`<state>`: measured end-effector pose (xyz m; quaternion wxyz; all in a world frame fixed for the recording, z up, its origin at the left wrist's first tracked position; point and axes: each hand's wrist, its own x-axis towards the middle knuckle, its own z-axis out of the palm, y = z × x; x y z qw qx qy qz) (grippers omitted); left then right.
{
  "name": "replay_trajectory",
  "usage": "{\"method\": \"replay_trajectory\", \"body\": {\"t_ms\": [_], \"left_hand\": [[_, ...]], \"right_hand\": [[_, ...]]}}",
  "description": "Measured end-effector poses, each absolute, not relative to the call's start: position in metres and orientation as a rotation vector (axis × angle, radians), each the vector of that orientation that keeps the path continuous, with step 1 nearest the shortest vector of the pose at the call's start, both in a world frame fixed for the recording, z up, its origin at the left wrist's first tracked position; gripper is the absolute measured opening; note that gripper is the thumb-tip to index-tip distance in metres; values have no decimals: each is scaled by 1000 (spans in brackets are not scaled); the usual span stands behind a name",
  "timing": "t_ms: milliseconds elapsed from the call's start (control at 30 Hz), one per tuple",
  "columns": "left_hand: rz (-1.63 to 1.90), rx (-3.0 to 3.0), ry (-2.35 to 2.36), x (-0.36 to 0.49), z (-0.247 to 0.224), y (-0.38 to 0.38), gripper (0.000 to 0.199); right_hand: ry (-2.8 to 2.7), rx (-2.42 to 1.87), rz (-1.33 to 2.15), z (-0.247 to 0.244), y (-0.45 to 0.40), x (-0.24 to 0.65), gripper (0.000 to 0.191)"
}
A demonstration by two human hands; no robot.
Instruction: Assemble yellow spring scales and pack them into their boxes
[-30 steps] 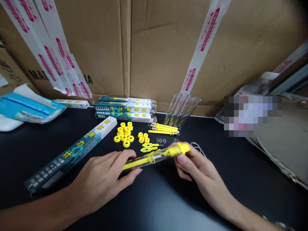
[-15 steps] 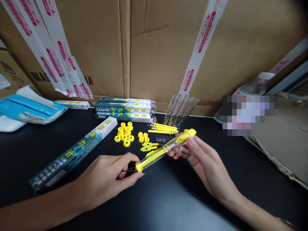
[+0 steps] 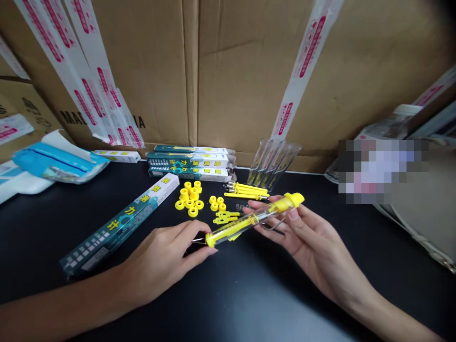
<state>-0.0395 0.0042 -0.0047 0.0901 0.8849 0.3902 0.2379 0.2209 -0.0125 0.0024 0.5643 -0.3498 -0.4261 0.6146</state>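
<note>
My right hand (image 3: 306, 237) is shut on the upper part of a clear plastic tube (image 3: 245, 224), which has a yellow cap (image 3: 290, 201) and a yellow lower end. The tube slants across the middle of the view. My left hand (image 3: 160, 259) pinches a thin wire (image 3: 198, 241) poking from the tube's lower end. A wire loop (image 3: 274, 226) hangs under the tube beside my right fingers. Just beyond the tube lie yellow plastic rings (image 3: 188, 199), small yellow rings (image 3: 217, 204), flat yellow pieces (image 3: 225, 217), small metal springs (image 3: 241, 207) and yellow rods (image 3: 245, 190).
Teal-and-white boxes are stacked (image 3: 190, 161) behind the parts, with another lying on the black table (image 3: 228, 289). Clear tubes (image 3: 274, 164) lean against taped cardboard cartons (image 3: 242, 80). A blue packet (image 3: 59, 164) lies left; a beige bag (image 3: 420, 218) lies right.
The tube has swung flatter, its yellow cap moving right and its lower end now at my left fingers. The wire loop has shifted from behind my right hand to under the tube.
</note>
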Motion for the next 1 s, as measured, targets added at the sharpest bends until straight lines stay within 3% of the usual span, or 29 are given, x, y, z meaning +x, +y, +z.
{"method": "replay_trajectory", "body": {"t_ms": [100,200,300,500,700,1000], "left_hand": [[670,2812,1137,-39,-5,4,43],[656,2924,1117,-38,-3,4,54],[676,2916,1070,-38,-2,4,52],[679,2886,1033,-41,-4,7,45],[889,2542,1263,-47,-4,17,29],[907,2379,1345,-49,1,21,32]], "right_hand": [[-979,-809,1472,5,-13,221,16],[-971,-846,1470,7,-14,219,23],[-1022,-941,1436,6,-13,217,38],[-1020,-909,1459,5,-10,217,30],[-1031,-1015,1436,6,-9,220,38],[-1186,-1117,1259,0,-10,221,33]]}}
